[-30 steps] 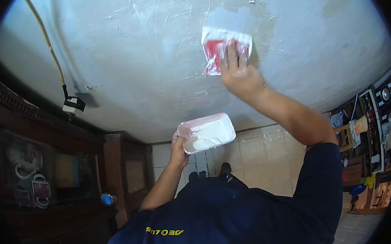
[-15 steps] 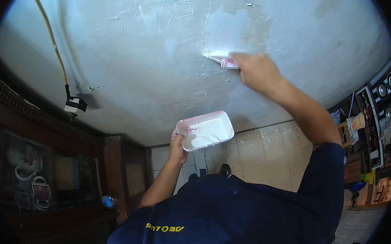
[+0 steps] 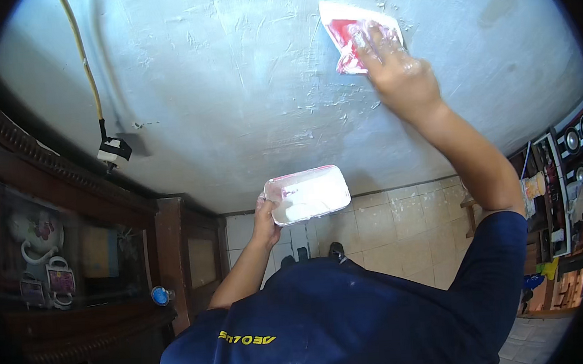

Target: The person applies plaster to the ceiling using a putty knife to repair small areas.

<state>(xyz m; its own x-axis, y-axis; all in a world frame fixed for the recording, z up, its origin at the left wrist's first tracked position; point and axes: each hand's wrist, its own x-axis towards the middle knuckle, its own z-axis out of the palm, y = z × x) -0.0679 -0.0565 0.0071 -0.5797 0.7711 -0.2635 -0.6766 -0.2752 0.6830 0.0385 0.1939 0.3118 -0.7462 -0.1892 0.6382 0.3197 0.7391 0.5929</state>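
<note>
My right hand (image 3: 400,79) presses a red putty scraper (image 3: 345,36) with a white-smeared edge against the wall (image 3: 231,98), high and right of centre. White paste coats some of its fingers. Lower down, my left hand (image 3: 264,221) grips the left end of a white rectangular tub (image 3: 337,202), thumb over the rim. White putty (image 3: 306,200) lies in the tub, and reddish smears mark its inner left side. The wall is grey-white with ridges and streaks of filler.
On the left a cable (image 3: 82,61) hangs down the wall to a socket (image 3: 113,150). Below it stands a dark wooden cabinet (image 3: 172,258) with cups (image 3: 60,279) behind glass. Tiled floor (image 3: 409,224) lies below; shelves with speakers (image 3: 572,140) are at right.
My right hand has moved up and slightly right along the wall, and the scraper has turned so its broad red face shows. The left hand and tub have stayed nearly still.
</note>
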